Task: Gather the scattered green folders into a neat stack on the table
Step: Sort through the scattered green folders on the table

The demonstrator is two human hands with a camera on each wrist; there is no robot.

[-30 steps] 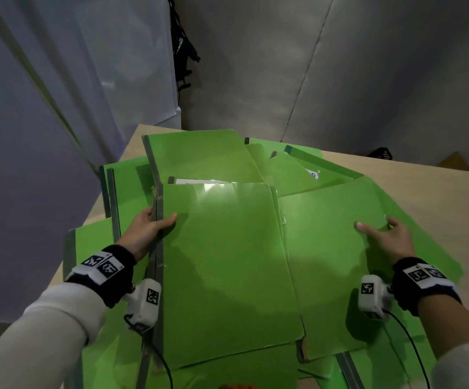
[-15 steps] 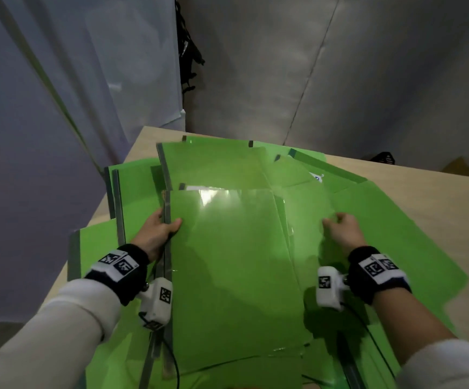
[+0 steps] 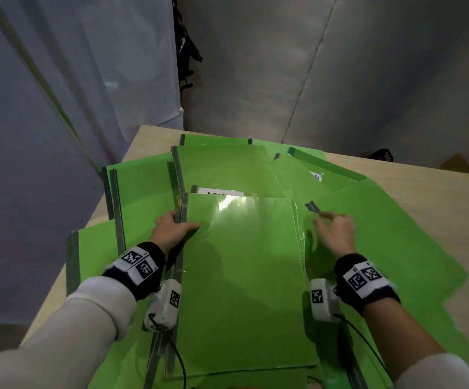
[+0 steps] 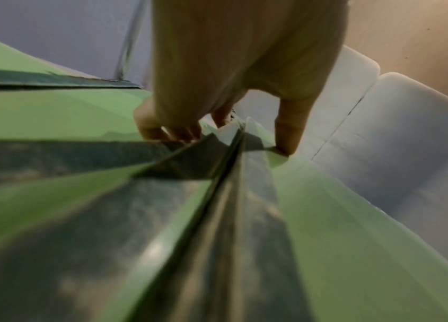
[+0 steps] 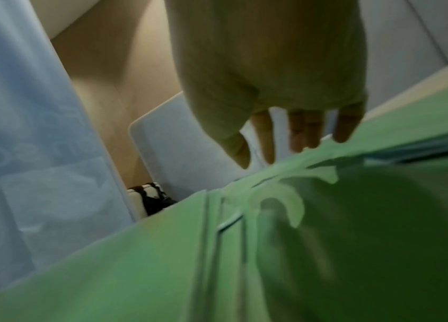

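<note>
while left hand [image 3: 173, 230] grips top folder [image 3: 244, 276] spine, right fingers [image 3: 330, 217] beside

No legible text. White label [image 3: 219, 192] under top folder [image 3: 244, 276]: letters cut off. Small tag [image 3: 316, 176] on far folder: blurred. Wrist markers [image 3: 139, 263]: patterns only.

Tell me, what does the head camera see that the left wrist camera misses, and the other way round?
Only the head view shows the right hand with fingers spread over the folders, the whole spread of green folders across the table, and both wristbands.

Only the left wrist view shows, close up, the fingers curled under the grey spine and the thumb pressing on top.

Both show the left hand gripping the top folder at its spine edge.
</note>
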